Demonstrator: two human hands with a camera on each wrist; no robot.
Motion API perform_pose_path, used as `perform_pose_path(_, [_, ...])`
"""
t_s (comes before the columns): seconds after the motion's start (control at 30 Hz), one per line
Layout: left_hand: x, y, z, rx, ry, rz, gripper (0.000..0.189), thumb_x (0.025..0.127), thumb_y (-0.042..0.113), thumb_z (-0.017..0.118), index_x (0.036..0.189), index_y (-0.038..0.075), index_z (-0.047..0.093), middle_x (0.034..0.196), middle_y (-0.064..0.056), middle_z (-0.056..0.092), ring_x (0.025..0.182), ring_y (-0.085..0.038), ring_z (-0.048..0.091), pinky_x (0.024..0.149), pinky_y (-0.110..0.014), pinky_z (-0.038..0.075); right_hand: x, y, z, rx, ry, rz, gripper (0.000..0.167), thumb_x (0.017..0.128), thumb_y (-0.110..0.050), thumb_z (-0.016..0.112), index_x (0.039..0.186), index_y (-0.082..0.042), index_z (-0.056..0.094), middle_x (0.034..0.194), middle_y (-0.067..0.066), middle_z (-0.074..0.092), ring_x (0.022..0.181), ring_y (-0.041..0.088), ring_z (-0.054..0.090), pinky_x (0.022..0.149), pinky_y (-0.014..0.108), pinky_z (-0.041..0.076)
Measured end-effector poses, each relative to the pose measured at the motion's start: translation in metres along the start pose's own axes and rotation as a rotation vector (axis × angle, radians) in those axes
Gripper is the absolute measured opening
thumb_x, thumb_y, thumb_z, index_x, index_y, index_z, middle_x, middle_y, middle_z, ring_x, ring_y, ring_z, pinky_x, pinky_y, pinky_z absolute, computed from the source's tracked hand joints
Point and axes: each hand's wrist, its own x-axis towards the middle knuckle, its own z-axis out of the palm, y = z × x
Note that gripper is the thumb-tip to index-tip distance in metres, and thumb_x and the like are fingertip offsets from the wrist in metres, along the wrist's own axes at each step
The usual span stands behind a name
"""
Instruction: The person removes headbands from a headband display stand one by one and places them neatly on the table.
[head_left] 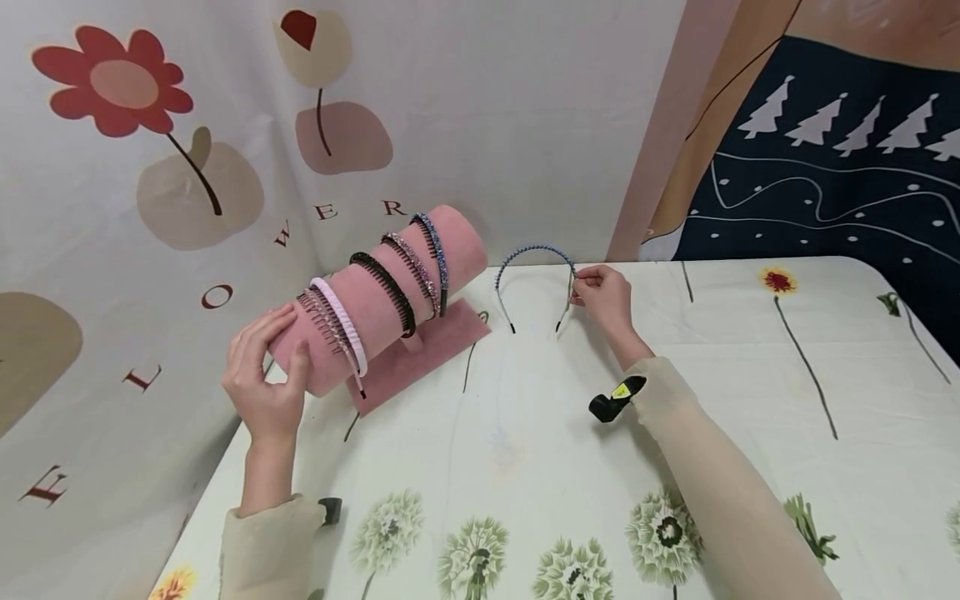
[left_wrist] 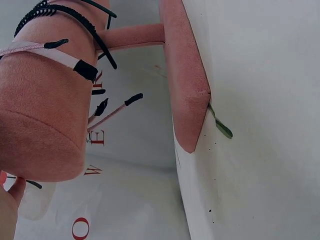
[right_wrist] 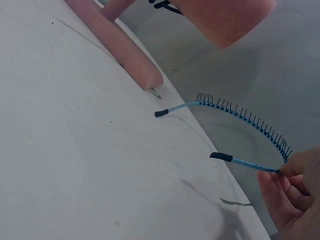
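Observation:
A pink plush headband stand (head_left: 322, 358) has a tilted roll on a short post above a flat base (head_left: 420, 354). Around the roll sit several headbands: a pale pink one (head_left: 341, 321) near the left end, a black one (head_left: 390, 292), a pinkish beaded one (head_left: 416, 267) and a blue beaded one (head_left: 438, 250). My left hand (head_left: 262, 375) grips the roll's left end, thumb on the near side. My right hand (head_left: 603, 300) pinches one arm of another blue headband (right_wrist: 245, 116), which has wire teeth along its inner side and dark tips. It stands apart from the stand, tips pointing down.
The white table (head_left: 540, 400) wears a flower-printed cover. Behind it hangs a pale printed curtain (head_left: 487, 108); a dark cloth (head_left: 840, 183) with white trees is at the back right. Black straps with small devices (head_left: 611, 404) sit at the wrists.

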Motion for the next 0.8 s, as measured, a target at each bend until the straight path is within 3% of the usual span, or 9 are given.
perform_pose_path(0.2, [0.002, 0.011, 0.001, -0.01, 0.013, 0.006, 0.036, 0.082, 0.022, 0.066, 0.103, -0.006, 0.073, 0.108, -0.026, 0.073, 0.114, -0.013, 0.065, 0.105, -0.023, 0.043, 0.004, 0.006, 0.001, -0.026, -0.009, 0.058, 0.026, 0.098, -0.01, 0.057, 0.121, 0.002, 0.063, 0.106, 0.017, 0.066, 0.075, 0.007, 0.062, 0.071, 0.017, 0.059])
perform_pose_path(0.57, [-0.001, -0.001, 0.001, -0.003, 0.011, 0.002, 0.037, 0.081, 0.023, 0.065, 0.103, -0.006, 0.074, 0.109, -0.025, 0.073, 0.114, -0.016, 0.066, 0.107, -0.026, 0.043, 0.012, 0.017, 0.004, -0.049, -0.012, 0.077, 0.027, 0.096, -0.008, 0.057, 0.118, 0.004, 0.065, 0.104, 0.02, 0.069, 0.062, -0.001, 0.059, 0.061, 0.012, 0.053])
perform_pose_path(0.8, [-0.001, -0.003, 0.001, 0.001, 0.011, -0.001, 0.037, 0.081, 0.023, 0.066, 0.103, -0.005, 0.074, 0.109, -0.024, 0.073, 0.114, -0.015, 0.065, 0.107, -0.026, 0.043, 0.015, 0.02, 0.005, -0.071, -0.025, 0.099, 0.027, 0.097, -0.01, 0.056, 0.119, 0.004, 0.065, 0.105, 0.019, 0.069, 0.066, 0.0, 0.06, 0.062, 0.012, 0.054])
